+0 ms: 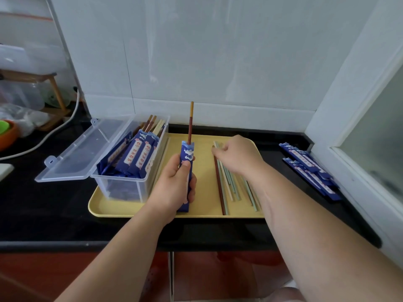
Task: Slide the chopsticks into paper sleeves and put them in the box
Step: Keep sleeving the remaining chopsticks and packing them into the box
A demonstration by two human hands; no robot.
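My left hand (174, 184) grips a blue paper sleeve (187, 153) upright over the yellow tray (200, 210). A brown chopstick (190, 125) sticks out of the sleeve's top. My right hand (236, 155) reaches down onto the far ends of several loose chopsticks (229, 188), brown, cream and pale green, lying on the tray's right half; its fingertips touch or pinch one, which I cannot tell. The clear plastic box (122, 184) stands on the tray's left side, lid open, holding several sleeved chopsticks (139, 155).
A pile of empty blue sleeves (309, 168) lies on the black counter (43, 210) at the right, by a white window frame. The box lid (87, 149) hangs open to the left. A white cable, orange bowl (7, 134) and wooden rack sit far left. A tiled wall stands behind.
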